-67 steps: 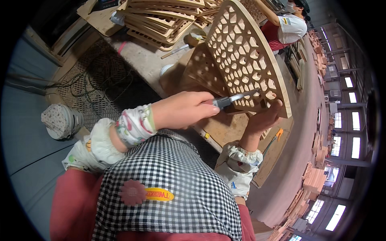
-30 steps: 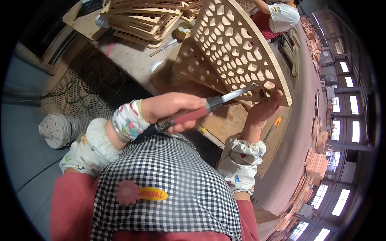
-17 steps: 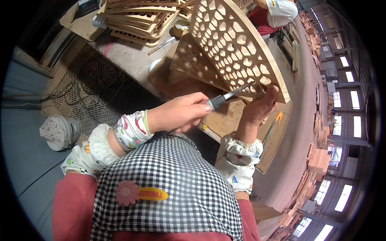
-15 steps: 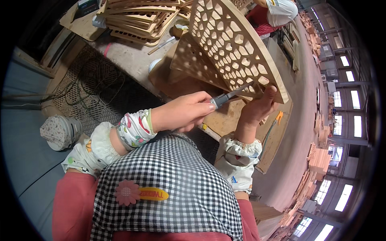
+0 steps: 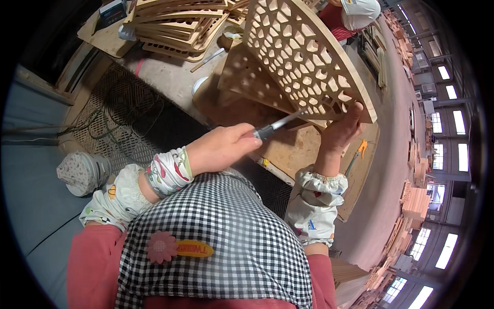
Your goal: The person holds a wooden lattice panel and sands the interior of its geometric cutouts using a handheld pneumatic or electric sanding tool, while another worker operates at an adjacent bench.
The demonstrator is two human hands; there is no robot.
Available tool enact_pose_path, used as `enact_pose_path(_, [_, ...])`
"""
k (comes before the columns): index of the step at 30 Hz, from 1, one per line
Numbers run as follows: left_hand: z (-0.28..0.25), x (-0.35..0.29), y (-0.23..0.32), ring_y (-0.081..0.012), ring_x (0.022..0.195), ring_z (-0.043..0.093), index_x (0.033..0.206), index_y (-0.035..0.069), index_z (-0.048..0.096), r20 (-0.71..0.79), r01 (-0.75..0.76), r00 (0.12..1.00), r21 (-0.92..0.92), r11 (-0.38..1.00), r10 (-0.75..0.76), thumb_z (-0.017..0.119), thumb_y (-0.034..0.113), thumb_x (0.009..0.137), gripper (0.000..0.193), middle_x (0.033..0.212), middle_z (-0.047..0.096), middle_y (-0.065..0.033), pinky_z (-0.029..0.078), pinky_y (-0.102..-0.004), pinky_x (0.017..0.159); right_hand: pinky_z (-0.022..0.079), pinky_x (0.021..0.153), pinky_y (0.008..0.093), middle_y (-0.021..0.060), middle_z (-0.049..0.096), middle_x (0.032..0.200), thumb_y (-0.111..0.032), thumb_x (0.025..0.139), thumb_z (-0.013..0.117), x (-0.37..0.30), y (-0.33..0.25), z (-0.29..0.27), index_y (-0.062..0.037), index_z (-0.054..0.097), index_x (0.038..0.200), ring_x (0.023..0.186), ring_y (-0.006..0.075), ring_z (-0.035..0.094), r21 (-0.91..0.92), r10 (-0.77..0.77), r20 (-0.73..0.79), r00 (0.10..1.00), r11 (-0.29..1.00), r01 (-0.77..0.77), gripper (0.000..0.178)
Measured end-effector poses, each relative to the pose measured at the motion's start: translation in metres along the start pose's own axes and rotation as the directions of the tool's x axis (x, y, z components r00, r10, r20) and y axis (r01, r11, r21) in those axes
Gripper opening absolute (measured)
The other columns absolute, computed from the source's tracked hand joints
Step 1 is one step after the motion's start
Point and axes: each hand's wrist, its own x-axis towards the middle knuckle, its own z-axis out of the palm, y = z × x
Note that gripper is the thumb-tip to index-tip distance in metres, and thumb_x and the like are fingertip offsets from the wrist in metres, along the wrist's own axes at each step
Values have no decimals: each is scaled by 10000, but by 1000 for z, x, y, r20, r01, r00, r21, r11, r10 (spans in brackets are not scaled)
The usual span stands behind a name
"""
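Note:
A wooden panel (image 5: 314, 77), cut through with many irregular holes, stands tilted on the bench. My right hand (image 5: 340, 133) grips its near lower corner, thumb on the edge and the other fingers mostly hidden behind. In my left hand (image 5: 221, 147) is a slim file-like tool (image 5: 279, 123) with a dark handle and a narrow metal blade, my fingers closed round the handle. The blade points up toward the panel's lower holes; I cannot tell whether its tip touches the wood. Beneath the panel rests a brown board (image 5: 252, 77) dappled with light.
Curved wooden frames (image 5: 180, 26) are stacked at the far left of the bench. A brush (image 5: 207, 59) lies near them. An orange-tipped tool (image 5: 357, 154) rests on the board at right. A white bucket (image 5: 82, 172) stands at left. Another person (image 5: 355, 15) is beyond the panel.
My left hand has drawn the tool back down and left, away from the panel's corner. The panel's near corner and my right hand have shifted slightly right and up.

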Motion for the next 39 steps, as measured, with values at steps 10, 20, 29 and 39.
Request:
enact_pose_path(10, [-10,58,-26,-100,510,532,1066,65,571,1,55,998,-201,978,-56,531,405,1089,343,736,545,-3,433,-258,429,593,806,365,68,712,1054,-459,1046,666,11,8,-8,7,724,1124,934,193,684,81,25,14,1000,996,-26,475])
enact_pose_path(20, [-10,74,-28,-122,511,533,1199,50,607,52,64,997,-213,975,-54,537,413,1075,390,742,552,-22,453,-291,467,605,773,335,51,704,1047,-449,1052,659,16,6,-11,3,740,1112,955,157,664,119,90,25,996,989,-92,463])
enact_pose_path(29, [5,49,-7,-77,499,520,1035,80,588,-73,-1,997,-144,990,-9,514,379,1102,315,702,548,9,427,-246,447,643,749,333,70,719,1052,-408,1032,711,9,-10,7,-15,727,1146,954,158,685,125,70,22,997,989,-73,409])
enact_pose_path(39, [3,80,-9,-104,530,567,1129,55,605,43,82,996,-248,965,-74,532,451,1083,405,721,588,-18,451,-260,440,660,750,362,77,716,1055,-359,1027,730,7,-12,10,0,717,1145,935,180,694,140,56,1,998,989,-55,378])
